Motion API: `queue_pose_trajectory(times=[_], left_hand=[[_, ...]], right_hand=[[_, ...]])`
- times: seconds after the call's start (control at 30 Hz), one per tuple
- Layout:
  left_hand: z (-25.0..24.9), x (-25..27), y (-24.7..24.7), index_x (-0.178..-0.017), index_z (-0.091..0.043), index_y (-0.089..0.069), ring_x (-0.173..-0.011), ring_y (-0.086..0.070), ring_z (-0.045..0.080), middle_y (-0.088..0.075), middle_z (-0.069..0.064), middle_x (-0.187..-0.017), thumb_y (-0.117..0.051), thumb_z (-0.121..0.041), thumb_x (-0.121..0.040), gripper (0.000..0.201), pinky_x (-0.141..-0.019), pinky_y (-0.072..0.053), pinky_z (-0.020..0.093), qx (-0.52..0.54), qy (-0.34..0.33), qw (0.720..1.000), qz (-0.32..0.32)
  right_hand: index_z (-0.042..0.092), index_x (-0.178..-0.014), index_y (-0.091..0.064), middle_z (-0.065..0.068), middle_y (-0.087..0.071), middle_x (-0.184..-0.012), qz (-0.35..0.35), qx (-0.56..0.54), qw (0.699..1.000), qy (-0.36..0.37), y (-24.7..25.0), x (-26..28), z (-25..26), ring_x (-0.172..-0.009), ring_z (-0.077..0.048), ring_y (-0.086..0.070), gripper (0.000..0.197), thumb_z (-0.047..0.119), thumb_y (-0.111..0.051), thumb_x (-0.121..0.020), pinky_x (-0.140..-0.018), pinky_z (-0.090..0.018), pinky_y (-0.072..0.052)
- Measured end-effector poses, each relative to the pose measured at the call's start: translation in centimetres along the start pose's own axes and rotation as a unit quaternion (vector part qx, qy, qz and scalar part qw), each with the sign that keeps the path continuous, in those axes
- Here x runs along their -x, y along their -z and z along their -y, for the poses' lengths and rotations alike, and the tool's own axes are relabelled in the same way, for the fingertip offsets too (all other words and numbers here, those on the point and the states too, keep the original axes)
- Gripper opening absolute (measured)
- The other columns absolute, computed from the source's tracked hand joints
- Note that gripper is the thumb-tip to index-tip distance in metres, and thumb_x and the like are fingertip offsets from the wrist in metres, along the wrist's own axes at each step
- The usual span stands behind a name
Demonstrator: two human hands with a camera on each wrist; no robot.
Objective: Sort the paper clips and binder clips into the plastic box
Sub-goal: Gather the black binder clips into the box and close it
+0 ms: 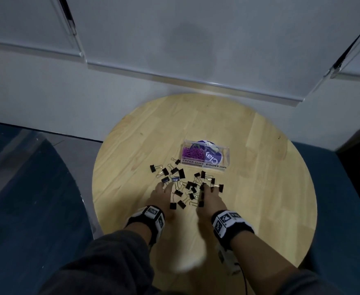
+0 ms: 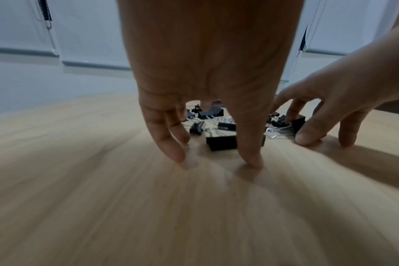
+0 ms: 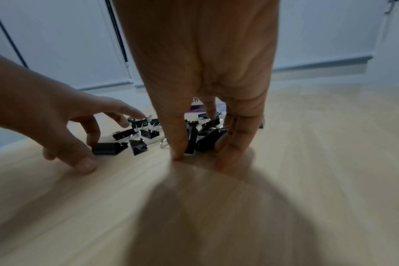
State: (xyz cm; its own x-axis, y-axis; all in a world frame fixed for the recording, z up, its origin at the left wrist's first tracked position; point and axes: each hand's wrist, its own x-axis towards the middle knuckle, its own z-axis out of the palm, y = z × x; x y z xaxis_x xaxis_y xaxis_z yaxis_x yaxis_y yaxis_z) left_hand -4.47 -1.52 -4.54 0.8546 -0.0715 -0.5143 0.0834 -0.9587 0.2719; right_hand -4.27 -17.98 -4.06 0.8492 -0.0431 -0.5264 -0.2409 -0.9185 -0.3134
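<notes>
Both of your hands are down on the round wooden counter (image 1: 260, 188), flanking the scatter of black binder clips (image 1: 187, 186) just below the middle of the head view. Your left hand (image 1: 163, 196) has its fingers spread and fairly straight, tips on the wood at the left edge of the pile; it has hold of nothing. Your right hand (image 1: 211, 199) stands on its fingertips at the right edge, thumb and fingers closing in around a few clips, but from the wrist views I cannot tell whether that grip has actually closed on any of them.

The plastic box (image 1: 204, 155) sits just above the pile, its left compartment, marked for paper clips, already full of purple paper clips (image 1: 190, 153); the right one, marked for binder clips, looks unfilled, showing only a printed card.

I'd say you are herding the clips together. Sweep both hands inward with fingertips flat on the wood so none slip under. The wire handles snag on one another, so lift modest handfuls. Carry them over the right compartment only, and drop them low so they don't bounce out.
</notes>
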Motion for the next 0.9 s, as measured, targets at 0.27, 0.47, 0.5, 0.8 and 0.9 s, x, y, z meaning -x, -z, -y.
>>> queue_pose_trajectory(times=[0.27, 0.47, 0.5, 0.8, 0.9], left_hand=[[0.0, -0.9, 0.2, -0.140, -0.022, -0.037, -0.122, -0.047, 0.031, -0.030, 0.011, -0.143, -0.063, -0.026, -0.086, 0.060, -0.099, -0.045, 0.039, -0.017, -0.059, 0.998, 0.008], [-0.8, -1.9, 0.4, -0.133, -0.018, -0.043, -0.113, -0.055, 0.031, -0.038, 0.010, -0.136, -0.057, -0.030, -0.090, 0.046, -0.093, -0.046, 0.037, 0.010, -0.065, 0.998, 0.011], [-0.9, -2.1, 0.4, -0.133, -0.018, -0.041, -0.112, -0.055, 0.032, -0.037, 0.011, -0.136, -0.059, -0.032, -0.089, 0.049, -0.091, -0.047, 0.037, 0.002, -0.062, 0.998, 0.020], [-2.0, -3.2, 0.3, -0.132, -0.011, -0.041, -0.119, -0.050, 0.030, -0.034, 0.010, -0.141, -0.049, -0.025, -0.093, 0.042, -0.089, -0.046, 0.036, -0.037, -0.003, 0.999, 0.026], [-1.9, -3.3, 0.1, -0.130, -0.008, -0.043, -0.118, -0.050, 0.028, -0.035, 0.010, -0.140, -0.042, -0.012, -0.097, 0.034, -0.094, -0.048, 0.034, -0.007, 0.012, 1.000, 0.016]], right_hand=[[0.016, -0.130, -0.038, -0.015, -0.038, -0.133, 0.014, 0.047, 0.999, 0.021, 0.5, -1.8, 0.4, -0.099, -0.034, -0.061, 0.046, 0.015, -0.054, -0.087, -0.084, -0.041, -0.054], [0.012, -0.125, -0.042, -0.015, -0.035, -0.133, 0.013, 0.060, 0.997, 0.050, 0.4, -2.3, -0.1, -0.097, -0.034, -0.060, 0.038, 0.008, -0.050, -0.089, -0.082, -0.039, -0.052], [0.011, -0.126, -0.042, -0.016, -0.035, -0.134, 0.016, 0.055, 0.997, 0.054, 0.5, -2.3, -0.1, -0.097, -0.035, -0.060, 0.039, 0.006, -0.050, -0.088, -0.083, -0.039, -0.052], [0.001, -0.113, -0.060, -0.020, -0.062, -0.115, 0.003, -0.101, 0.994, 0.040, 2.4, -2.6, -1.6, -0.100, -0.033, -0.061, 0.025, 0.008, -0.043, -0.095, -0.089, -0.035, -0.047], [0.000, -0.110, -0.058, -0.019, -0.066, -0.107, -0.003, -0.148, 0.989, 0.009, 2.8, -2.4, -2.0, -0.090, -0.029, -0.061, 0.024, 0.011, -0.041, -0.097, -0.084, -0.035, -0.049]])
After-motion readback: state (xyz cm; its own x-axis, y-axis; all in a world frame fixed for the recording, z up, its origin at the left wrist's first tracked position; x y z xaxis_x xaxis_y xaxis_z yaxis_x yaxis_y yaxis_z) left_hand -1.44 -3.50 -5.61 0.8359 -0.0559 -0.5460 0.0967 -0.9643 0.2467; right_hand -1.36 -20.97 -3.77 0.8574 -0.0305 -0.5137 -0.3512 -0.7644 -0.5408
